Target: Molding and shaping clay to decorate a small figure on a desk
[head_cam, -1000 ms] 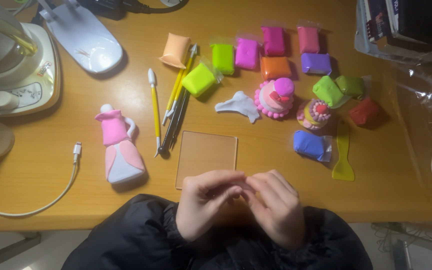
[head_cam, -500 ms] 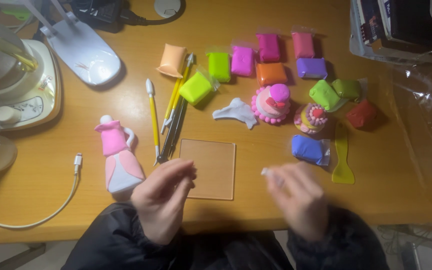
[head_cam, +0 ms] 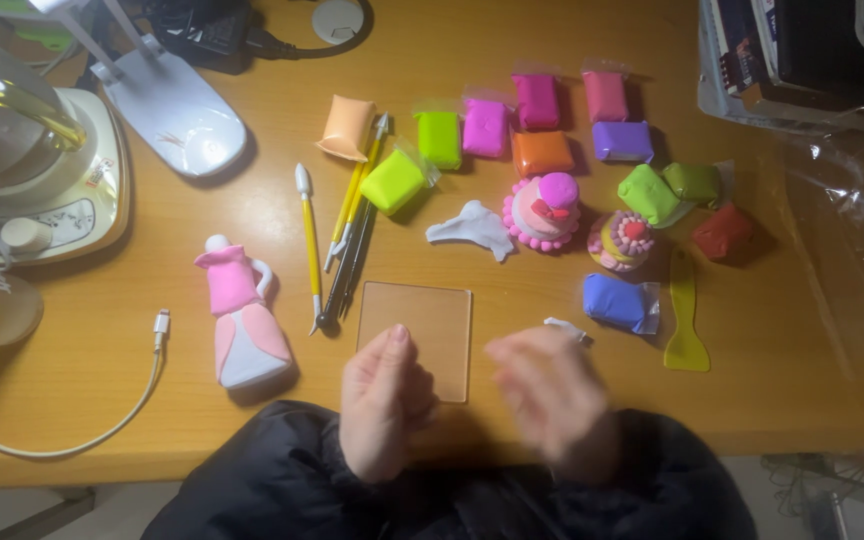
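Note:
My left hand rests at the table's near edge, its fingers loosely together and reaching onto the lower left corner of a clear square plate. It holds nothing. My right hand is blurred by motion to the right of the plate, fingers apart, with nothing seen in it. A small white clay piece lies just past its fingertips. A pink and white clay dress figure stands left of the plate.
Behind the plate lie sculpting tools, several wrapped clay blocks, a white clay shape, a pink clay cake, a smaller cake, a blue block and a yellow scraper. A lamp base and cable sit left.
My hands were pressed together at the table edge, then drew apart. Now they are closer again, the left over the plate's corner, and the white piece lies beside the right hand.

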